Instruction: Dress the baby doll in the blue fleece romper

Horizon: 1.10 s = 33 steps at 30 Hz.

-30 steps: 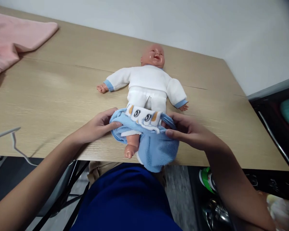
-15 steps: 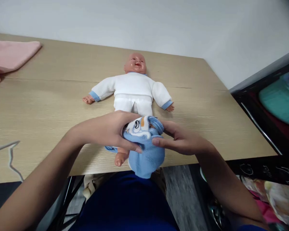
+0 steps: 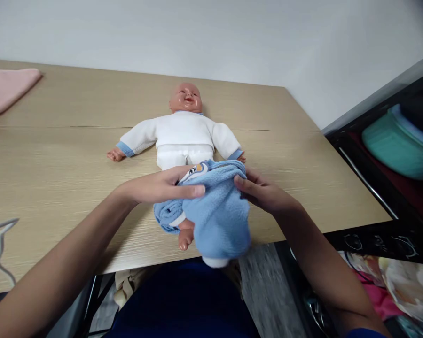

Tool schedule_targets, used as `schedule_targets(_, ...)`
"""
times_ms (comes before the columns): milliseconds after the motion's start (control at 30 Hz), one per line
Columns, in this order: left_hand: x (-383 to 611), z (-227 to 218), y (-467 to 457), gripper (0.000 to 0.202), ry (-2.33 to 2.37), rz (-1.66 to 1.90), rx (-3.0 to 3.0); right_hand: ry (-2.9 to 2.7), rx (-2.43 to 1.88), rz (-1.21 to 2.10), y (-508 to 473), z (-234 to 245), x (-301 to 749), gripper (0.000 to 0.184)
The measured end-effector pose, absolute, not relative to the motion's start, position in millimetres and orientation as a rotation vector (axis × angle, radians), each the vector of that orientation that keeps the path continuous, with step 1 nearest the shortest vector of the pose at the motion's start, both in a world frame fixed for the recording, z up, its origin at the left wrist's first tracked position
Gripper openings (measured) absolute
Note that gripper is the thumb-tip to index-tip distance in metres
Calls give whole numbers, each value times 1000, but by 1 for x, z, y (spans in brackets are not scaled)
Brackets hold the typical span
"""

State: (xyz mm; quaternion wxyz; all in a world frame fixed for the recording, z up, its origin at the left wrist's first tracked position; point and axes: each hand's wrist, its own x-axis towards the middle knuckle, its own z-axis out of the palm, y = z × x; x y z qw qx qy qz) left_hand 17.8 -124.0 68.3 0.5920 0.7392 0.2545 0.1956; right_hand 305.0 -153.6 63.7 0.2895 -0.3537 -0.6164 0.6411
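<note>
A baby doll in a white top with blue cuffs lies on its back on the table, feet toward me. Blue fleece pants with a cartoon patch are gathered about its lower legs. One pant leg is bunched round the ankle above a bare doll foot; the other hangs past the table edge and hides the second foot. My left hand grips the pants beside the patch, thumb on top. On the opposite side, my right hand pinches the gathered waist between thumb and fingers.
Pink cloth lies at the table's far left, and a white cord at the near left. A black rack with a teal basin stands to the right. The table's front edge is close to my body.
The blue pants are drawn further up and to the right, with the pant leg stretched longer. The bunched leg at the ankle shows more. The view has shifted slightly.
</note>
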Motion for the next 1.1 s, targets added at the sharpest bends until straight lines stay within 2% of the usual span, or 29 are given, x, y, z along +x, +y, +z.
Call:
schedule_targets(100, 16, 69, -122, 42, 495, 342, 1610, -1675, -1088, 1619, -152, 63, 296, 50)
schedule_targets(167, 13, 67, -120, 37, 489, 314, 1569, -1800, -1091, 1632, -150, 68, 294, 49)
schedule_targets(300, 9, 62, -118, 34, 514, 394, 1631, -2004, -784, 1896, -149, 77, 303, 39)
schedule_targets(433, 11, 54, -120, 53, 567, 517, 1617, -1785, -715, 1923, -155, 66, 305, 34)
schedule_targets(533, 12, 45, -122, 67, 644, 554, 1478, -1548, -787, 1825, -162, 52, 297, 43)
schedule_targets(667, 11, 40, -123, 77, 582, 481, 1285, -1390, -914, 1896, -169, 47, 290, 51)
schedule_targets(767, 11, 46, -123, 86, 429, 305, 1252, -1506, -943, 1914, -172, 58, 291, 55)
schedule_targets(833, 12, 52, -124, 75, 358, 147, 1249, -1622, -892, 1935, -175, 68, 292, 65)
schedule_targets(933, 16, 59, -126, 43, 307, 33, 1228, -1739, -980, 1821, -183, 78, 289, 73)
schedule_targets(1033, 20, 65, -131, 24, 332, 34, 1213, -1743, -1148, 1519, -191, 79, 284, 51)
schedule_targets(1100, 23, 69, -135, 21, 344, 31, 1249, -1725, -1198, 1328, -198, 78, 281, 35)
